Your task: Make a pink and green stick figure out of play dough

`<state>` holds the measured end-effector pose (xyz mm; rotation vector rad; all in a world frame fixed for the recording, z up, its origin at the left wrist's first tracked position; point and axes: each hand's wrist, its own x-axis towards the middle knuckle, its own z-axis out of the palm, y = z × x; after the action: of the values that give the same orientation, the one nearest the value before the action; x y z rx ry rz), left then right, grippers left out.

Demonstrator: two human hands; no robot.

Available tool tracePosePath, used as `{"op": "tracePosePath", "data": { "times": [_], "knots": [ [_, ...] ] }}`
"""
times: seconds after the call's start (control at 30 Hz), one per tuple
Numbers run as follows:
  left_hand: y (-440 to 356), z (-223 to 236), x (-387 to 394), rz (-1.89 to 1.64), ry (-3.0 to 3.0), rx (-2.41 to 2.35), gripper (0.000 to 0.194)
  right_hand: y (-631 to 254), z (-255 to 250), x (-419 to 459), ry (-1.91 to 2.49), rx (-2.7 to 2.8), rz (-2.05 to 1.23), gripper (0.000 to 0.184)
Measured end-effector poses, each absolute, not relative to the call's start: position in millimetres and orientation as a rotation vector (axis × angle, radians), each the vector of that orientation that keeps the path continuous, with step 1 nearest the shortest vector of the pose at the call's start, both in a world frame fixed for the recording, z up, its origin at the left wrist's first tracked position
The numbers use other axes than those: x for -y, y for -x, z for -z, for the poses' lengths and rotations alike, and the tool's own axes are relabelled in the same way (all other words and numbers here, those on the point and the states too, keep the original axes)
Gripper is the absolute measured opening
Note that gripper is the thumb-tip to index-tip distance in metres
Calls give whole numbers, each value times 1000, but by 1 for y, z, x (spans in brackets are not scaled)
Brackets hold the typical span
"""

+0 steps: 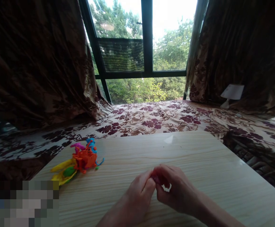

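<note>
Meeting at the fingertips above the desk (pixel 213 170), short of its middle as seen from the far edge, the two hands are together; the left hand (pixel 138 194) and the right hand (pixel 177 186) both pinch a small purple lump (pixel 157 179), which sits between their fingertips; the fingers cover most of it, so its shape cannot be told; the right thumb and fingers curl into a loop, with a small gap of pale desk showing through; well apart from the hands, by the left edge of the desk and toward its far left corner, lies a cluster of bright pieces; a ragged orange piece (pixel 85 160) is in the middle of it, with a pink piece (pixel 77 146) and a blue piece (pixel 91 145) on the side toward the far edge; a yellow piece (pixel 62 177) lies nearest the left edge, with a green oval (pixel 69 171) on it; a thin blue strand (pixel 100 162) reaches out from the cluster toward the middle of the desk, and a green bit (pixel 97 168) lies just beside the orange piece; two tiny specks dot the desk near its far edge; beyond that edge spreads a flowered cloth (pixel 149 118), with a white lamp (pixel 232 92) on it past the far right corner; behind stands a window (pixel 148 37) between dark curtains (pixel 38 56), with trees outside.
</note>
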<state>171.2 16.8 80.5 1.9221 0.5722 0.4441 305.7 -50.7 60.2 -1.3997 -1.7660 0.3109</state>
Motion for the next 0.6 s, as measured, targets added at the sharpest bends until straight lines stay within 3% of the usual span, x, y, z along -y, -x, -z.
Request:
{"op": "tracePosePath", "data": {
  "times": [0.13, 0.3, 0.6],
  "knots": [
    [-177, -72, -12, -549, -1870, -672, 27, -306, -59, 48, 1422, 1596, -336, 12],
    [-181, -77, -12, -605, -1890, -698, 22, -314, -54, 42, 1311, 1200, -653, 12],
    [-177, -72, -17, -599, -1790, -664, 23, -310, -66, 51, 1319, 1477, -583, 12]
  ]
}}
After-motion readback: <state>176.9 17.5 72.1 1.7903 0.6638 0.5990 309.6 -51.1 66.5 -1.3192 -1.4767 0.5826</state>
